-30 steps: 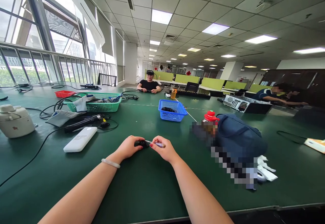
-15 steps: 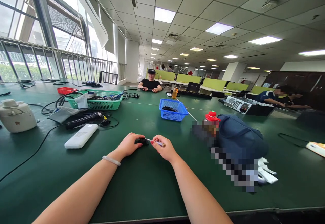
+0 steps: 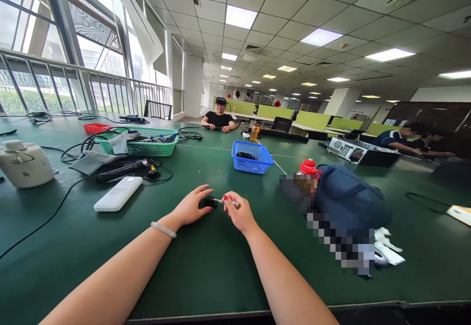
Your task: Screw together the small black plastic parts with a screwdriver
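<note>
My left hand point(image 3: 190, 207) is open beside a small black object point(image 3: 210, 202) on the green table. Its fingers are spread over the far side and the thumb lies along the near side; whether they touch it I cannot tell. What the black object is does not show clearly. Closed in a pinch, my right hand point(image 3: 240, 213) holds a slim tool that looks like a small screwdriver point(image 3: 236, 204). Its thin metal tip points left and reaches the black object or stops just short of it.
Ahead stands a blue basket point(image 3: 253, 167) with black pieces inside. Leftward are a white power bank point(image 3: 118, 195), a green basket point(image 3: 162, 150), cables and a white jug point(image 3: 24, 168). A dark blue bag point(image 3: 353, 197) lies right. A person point(image 3: 220, 119) sits across the table.
The fingers of my left hand have lifted off the black object and spread apart. My right hand stays close by with the screwdriver, turned slightly.
</note>
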`<action>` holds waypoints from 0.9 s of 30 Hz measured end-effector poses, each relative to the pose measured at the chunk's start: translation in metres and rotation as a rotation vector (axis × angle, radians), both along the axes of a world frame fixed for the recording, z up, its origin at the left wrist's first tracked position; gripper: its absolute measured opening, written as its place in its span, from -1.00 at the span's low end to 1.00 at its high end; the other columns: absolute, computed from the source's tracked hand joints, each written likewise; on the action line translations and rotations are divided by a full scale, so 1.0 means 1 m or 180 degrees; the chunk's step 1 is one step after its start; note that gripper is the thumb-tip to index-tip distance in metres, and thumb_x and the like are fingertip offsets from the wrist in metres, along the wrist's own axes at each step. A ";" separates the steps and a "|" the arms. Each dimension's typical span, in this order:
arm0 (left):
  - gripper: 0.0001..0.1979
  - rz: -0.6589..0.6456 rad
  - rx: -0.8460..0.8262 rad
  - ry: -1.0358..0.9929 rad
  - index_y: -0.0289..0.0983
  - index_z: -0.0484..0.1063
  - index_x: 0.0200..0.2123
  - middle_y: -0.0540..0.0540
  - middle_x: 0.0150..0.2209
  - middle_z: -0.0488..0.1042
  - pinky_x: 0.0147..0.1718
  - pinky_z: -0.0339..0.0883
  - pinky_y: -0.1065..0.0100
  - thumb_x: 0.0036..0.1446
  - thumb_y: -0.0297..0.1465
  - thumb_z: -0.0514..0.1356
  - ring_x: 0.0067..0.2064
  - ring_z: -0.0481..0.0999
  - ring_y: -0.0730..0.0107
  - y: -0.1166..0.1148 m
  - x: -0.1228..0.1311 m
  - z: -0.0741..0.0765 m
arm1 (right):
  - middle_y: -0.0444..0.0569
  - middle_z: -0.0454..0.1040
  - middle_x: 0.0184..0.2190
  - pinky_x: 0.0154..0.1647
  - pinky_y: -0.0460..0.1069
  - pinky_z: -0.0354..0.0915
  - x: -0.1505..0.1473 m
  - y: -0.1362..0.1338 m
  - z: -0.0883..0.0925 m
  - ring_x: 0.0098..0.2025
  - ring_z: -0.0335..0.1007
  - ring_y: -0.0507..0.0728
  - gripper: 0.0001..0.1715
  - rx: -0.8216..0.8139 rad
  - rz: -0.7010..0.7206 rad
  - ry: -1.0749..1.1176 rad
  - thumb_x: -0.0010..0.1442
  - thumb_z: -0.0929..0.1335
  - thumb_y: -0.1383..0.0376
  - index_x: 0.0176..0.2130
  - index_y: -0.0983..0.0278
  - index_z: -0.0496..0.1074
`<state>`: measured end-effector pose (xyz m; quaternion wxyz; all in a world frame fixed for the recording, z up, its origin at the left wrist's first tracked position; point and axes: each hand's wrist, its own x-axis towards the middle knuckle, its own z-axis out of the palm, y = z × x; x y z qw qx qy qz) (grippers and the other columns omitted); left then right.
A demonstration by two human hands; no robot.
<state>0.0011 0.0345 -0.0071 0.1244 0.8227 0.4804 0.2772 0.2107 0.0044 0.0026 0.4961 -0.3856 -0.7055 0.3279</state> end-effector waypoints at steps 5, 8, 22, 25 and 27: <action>-0.36 -0.0408 -0.0266 0.0149 -0.22 0.29 0.25 -0.17 0.28 0.30 0.26 0.14 0.15 0.06 -0.33 0.23 0.26 0.30 0.12 -0.004 0.005 0.002 | -0.17 0.30 -0.59 -0.48 -0.09 0.13 -0.001 -0.001 0.003 -0.55 0.19 0.00 -0.50 0.0144 -0.0065 -0.0368 0.28 0.22 -0.09 -0.39 0.24 0.38; -0.44 -0.0482 -0.0305 0.0059 -0.20 0.37 0.19 -0.13 0.23 0.37 0.25 0.15 0.16 0.07 -0.39 0.18 0.23 0.34 0.15 -0.004 0.002 0.005 | -0.18 0.28 -0.60 -0.51 -0.09 0.11 0.001 -0.003 0.007 -0.58 0.16 0.00 -0.52 0.0002 -0.0036 -0.0368 0.28 0.21 -0.07 -0.40 0.24 0.37; -0.60 -0.0455 -0.0304 -0.0074 -0.20 0.51 0.04 -0.09 0.14 0.47 0.21 0.20 0.21 0.14 -0.28 0.15 0.18 0.40 0.17 -0.003 0.001 0.004 | -0.06 0.49 -0.44 -0.32 -0.08 0.18 -0.008 -0.023 0.021 -0.41 0.33 0.06 -0.72 0.1028 -0.0069 -0.1682 0.28 0.23 0.24 -0.38 0.22 0.45; -0.61 -0.0442 -0.0313 -0.0061 -0.18 0.51 0.04 -0.05 0.11 0.50 0.20 0.21 0.24 0.15 -0.32 0.12 0.16 0.42 0.20 -0.003 0.002 0.005 | -0.06 0.48 -0.44 -0.32 -0.07 0.18 -0.008 -0.023 0.020 -0.41 0.32 0.07 -0.71 0.1030 -0.0031 -0.1658 0.28 0.22 0.25 -0.39 0.22 0.45; -0.58 -0.0412 -0.0302 -0.0056 -0.18 0.48 0.07 -0.05 0.11 0.50 0.18 0.23 0.25 0.14 -0.37 0.12 0.14 0.44 0.22 -0.003 0.002 0.005 | -0.06 0.48 -0.45 -0.33 -0.06 0.18 -0.008 -0.023 0.020 -0.41 0.32 0.07 -0.69 0.0966 -0.0017 -0.1518 0.28 0.22 0.24 -0.40 0.22 0.45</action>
